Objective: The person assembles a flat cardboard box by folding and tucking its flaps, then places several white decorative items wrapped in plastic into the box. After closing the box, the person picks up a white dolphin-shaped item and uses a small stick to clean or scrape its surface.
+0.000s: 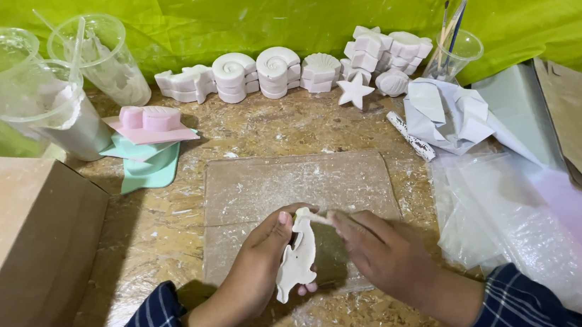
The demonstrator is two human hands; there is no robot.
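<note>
Presently: one white plaster casting [296,264], animal-shaped, held over the dusty clear sheet [293,184]. Left hand [255,270] grips its edge; right hand [378,251] pinches its upper tip, apparently trimming it. Finished castings [275,72] stand stacked in a row behind, many already done. Pink mould [150,121] and cups [92,54] at left.

Bright, even light; soft shadows under the hands; edges slightly bowed

Cups [76,70] left, plaster casts [275,72] behind mat [293,184], box [15,254] far left
</note>
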